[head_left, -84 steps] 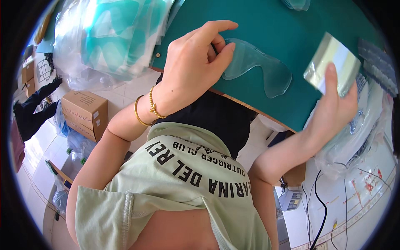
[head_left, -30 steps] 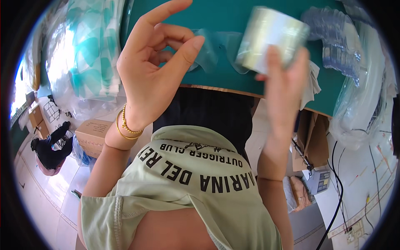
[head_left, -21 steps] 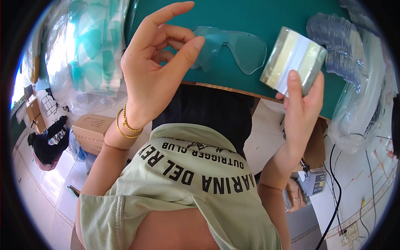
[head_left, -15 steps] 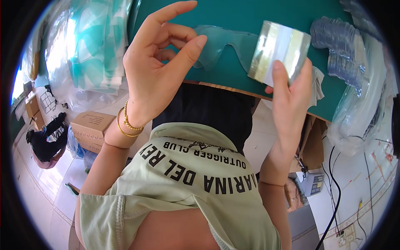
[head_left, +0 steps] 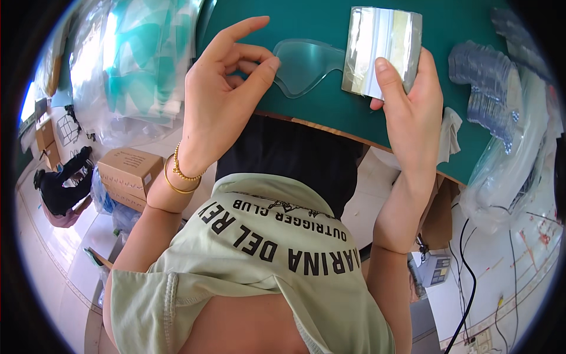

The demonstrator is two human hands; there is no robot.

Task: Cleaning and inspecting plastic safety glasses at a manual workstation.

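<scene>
My right hand (head_left: 407, 100) grips a wide, glossy roll of clear film (head_left: 361, 50), thumb across its front and fingers behind. The roll is raised over the table. My left hand (head_left: 227, 97) has its index finger stretched out, while the thumb and middle finger come together in a pinch; whatever may be between them I cannot make out. A clear curved goggle lens (head_left: 303, 68) appears just past the left thumb tip. Its right part is hidden behind the roll, and whether my thumb touches its edge I cannot tell.
Large clear bags of teal-and-white sheets (head_left: 135, 71) fill the left side. At the right, a row of nested clear lenses (head_left: 486, 82) lies beside crumpled plastic (head_left: 507, 171). A white cloth (head_left: 449, 133) hangs near the green table's edge (head_left: 377, 133). Cardboard boxes (head_left: 130, 168) and another person (head_left: 65, 189) are at left.
My right hand has lifted the roll farther away from me and slightly left, covering the lens's right part. My left hand has shifted a little in view and keeps its pinch.
</scene>
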